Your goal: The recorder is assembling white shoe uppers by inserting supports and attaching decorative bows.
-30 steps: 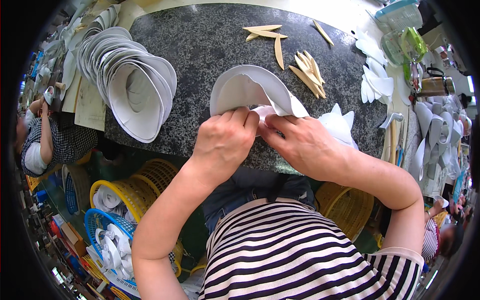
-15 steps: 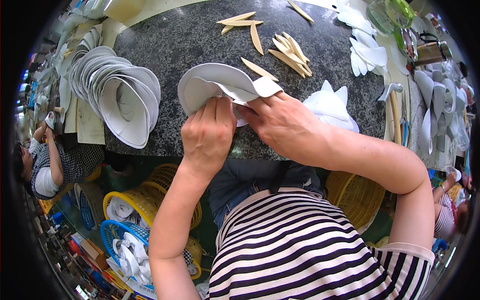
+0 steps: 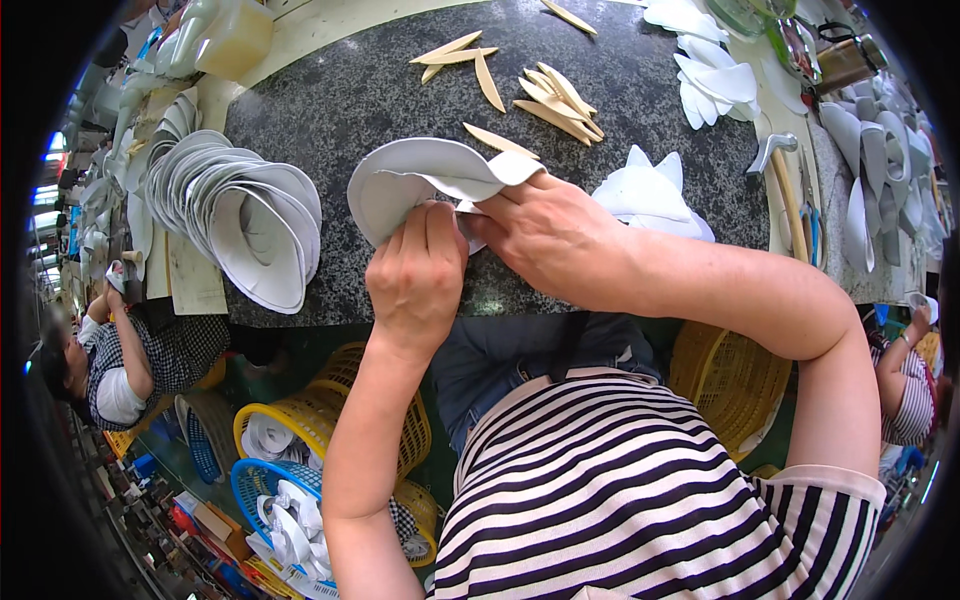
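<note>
Both hands grip one curved white sheet piece, which looks like a shoe upper; it stands bent in a loop over the dark speckled stone slab. My left hand has its fingers curled closed on the lower near edge. My right hand pinches the right end, thumb tucked inside the fold. The fingertips of both are partly hidden by the piece. To the left lies a fanned row of similar white pieces. Behind the held piece are several pale, pointed, blade-shaped strips.
White pointed flat pieces lie beyond my right forearm, with more white pieces at the far right. A hammer rests along the right edge. Yellow baskets and a blue basket stand below. Another person works at the left.
The whole view has shifted slightly, so the table things sit a little left. Both hands keep their hold on the white piece, with only a slight change in its angle.
</note>
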`<state>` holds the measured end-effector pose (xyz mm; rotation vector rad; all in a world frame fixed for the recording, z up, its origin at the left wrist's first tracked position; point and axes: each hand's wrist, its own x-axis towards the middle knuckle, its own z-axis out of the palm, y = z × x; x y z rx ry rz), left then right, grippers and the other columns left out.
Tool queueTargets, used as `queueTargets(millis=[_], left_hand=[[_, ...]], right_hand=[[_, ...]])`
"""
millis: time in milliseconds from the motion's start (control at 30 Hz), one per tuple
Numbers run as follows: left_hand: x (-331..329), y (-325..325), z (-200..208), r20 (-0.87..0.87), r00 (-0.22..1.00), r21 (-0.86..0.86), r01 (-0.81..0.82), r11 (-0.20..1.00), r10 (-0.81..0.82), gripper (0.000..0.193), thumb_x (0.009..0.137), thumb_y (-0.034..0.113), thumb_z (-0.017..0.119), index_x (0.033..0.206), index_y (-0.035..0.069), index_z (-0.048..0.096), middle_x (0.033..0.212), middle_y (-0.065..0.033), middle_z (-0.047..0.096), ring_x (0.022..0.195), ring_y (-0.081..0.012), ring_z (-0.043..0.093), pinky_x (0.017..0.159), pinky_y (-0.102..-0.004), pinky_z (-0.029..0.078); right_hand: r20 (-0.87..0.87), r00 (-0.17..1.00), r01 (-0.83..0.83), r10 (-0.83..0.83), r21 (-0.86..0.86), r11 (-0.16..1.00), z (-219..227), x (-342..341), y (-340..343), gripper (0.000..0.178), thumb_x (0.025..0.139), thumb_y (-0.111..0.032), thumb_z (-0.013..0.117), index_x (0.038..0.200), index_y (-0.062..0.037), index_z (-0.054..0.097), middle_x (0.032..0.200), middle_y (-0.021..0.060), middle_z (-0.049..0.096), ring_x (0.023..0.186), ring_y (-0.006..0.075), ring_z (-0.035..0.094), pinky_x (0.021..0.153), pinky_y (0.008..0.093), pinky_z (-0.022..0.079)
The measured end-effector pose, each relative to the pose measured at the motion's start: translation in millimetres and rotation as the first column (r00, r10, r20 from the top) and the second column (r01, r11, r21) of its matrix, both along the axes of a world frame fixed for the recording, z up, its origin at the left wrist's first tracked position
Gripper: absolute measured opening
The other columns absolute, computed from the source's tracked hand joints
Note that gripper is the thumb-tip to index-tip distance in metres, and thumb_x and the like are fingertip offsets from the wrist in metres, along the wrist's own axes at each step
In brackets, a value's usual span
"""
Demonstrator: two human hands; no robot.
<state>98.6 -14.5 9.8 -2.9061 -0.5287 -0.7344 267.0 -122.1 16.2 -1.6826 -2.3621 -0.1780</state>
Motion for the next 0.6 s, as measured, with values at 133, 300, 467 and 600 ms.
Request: queueTargets(millis=[133, 300, 467, 600], left_hand=[[-0.2, 2.5, -1.8, 0.014, 1.000, 0.031, -0.024, 0.999, 0.024, 0.010, 0.092, 0.008, 0.066, 0.100, 0.005, 0.062, 0.091, -0.0081, 0.065, 0.073, -0.0247, 0.068, 0.065, -0.0354, 0.057], [-0.1, 1.1, 0.1, 0.013, 1.000, 0.044, -0.025, 0.999, 0.025, 0.010, 0.091, 0.008, 0.066, 0.099, 0.005, 0.061, 0.091, -0.0071, 0.065, 0.073, -0.0241, 0.069, 0.066, -0.0350, 0.057], [2.1, 0.1, 3.7, 0.017, 1.000, -0.012, -0.021, 1.000, 0.021, 0.007, 0.097, 0.011, 0.064, 0.103, 0.006, 0.063, 0.090, -0.0100, 0.067, 0.073, -0.0294, 0.069, 0.066, -0.0395, 0.056], [1.2, 2.6, 2.0, 0.025, 1.000, 0.042, -0.013, 0.999, 0.012, 0.013, 0.089, 0.008, 0.068, 0.100, 0.005, 0.062, 0.095, -0.0069, 0.067, 0.074, -0.0238, 0.069, 0.066, -0.0350, 0.057]], right_hand=[[0.000, 1.000, 0.016, -0.016, -0.076, 0.997, 10.6, -1.5, 5.4, 0.033, 0.086, -0.018, 0.063, 0.111, 0.0010, 0.073, 0.122, 0.0131, 0.065, 0.125, 0.0251, 0.054, 0.110, 0.0379, 0.039], [-0.047, 0.997, -0.057, 0.053, -0.085, 0.995, 13.0, 7.0, 2.7, 0.039, 0.089, -0.014, 0.061, 0.123, 0.0036, 0.067, 0.126, 0.0152, 0.063, 0.128, 0.0283, 0.053, 0.115, 0.0402, 0.036], [-0.104, 0.994, -0.020, 0.020, -0.007, 1.000, 3.8, 5.8, 2.3, 0.029, 0.089, -0.019, 0.062, 0.108, -0.0002, 0.075, 0.119, 0.0133, 0.065, 0.124, 0.0269, 0.055, 0.108, 0.0397, 0.041], [-0.087, 0.996, -0.003, 0.002, -0.010, 1.000, 6.4, 3.5, 5.9, 0.028, 0.091, -0.019, 0.061, 0.107, -0.0001, 0.073, 0.118, 0.0136, 0.064, 0.123, 0.0272, 0.055, 0.106, 0.0396, 0.042]])
